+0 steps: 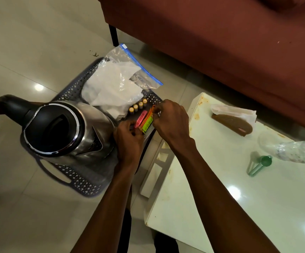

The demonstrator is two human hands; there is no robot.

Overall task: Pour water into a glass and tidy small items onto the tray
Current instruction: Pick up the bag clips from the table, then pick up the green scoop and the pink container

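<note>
The clips (144, 121), a small bunch of pink, orange and yellow-green plastic pieces, lie on the right end of the dark perforated tray (75, 181), just in front of a row of four batteries (138, 106) and beside the steel kettle (64, 128). They look light, stiff and smooth, so they should slide against each other easily; a pinch across the flat sides or at the two ends of the bunch seems the surest hold, and little force should be needed. They are likely hard to break but easy to scatter through the tray's holes or over its edge.

The left hand (128, 141) sits at the near end of the bunch, its fingers (132, 133) curled in on the pink and orange pieces. The right hand (170, 119) is at the far end, its fingertips (157, 109) bent and pinching the tip of the orange piece. So the bunch lies between the two hands, held at both ends, and rests on or just above the tray floor; which one I cannot tell.

A clear zip bag (119, 83) with white contents fills the far part of the tray. On the white worktop (221, 189) to the right, well apart from the hands, a clear glass (292, 151) lies tipped on its side near a green scoop (261, 164). No water can be seen in the glass, so the pouring looks not yet done.
</note>
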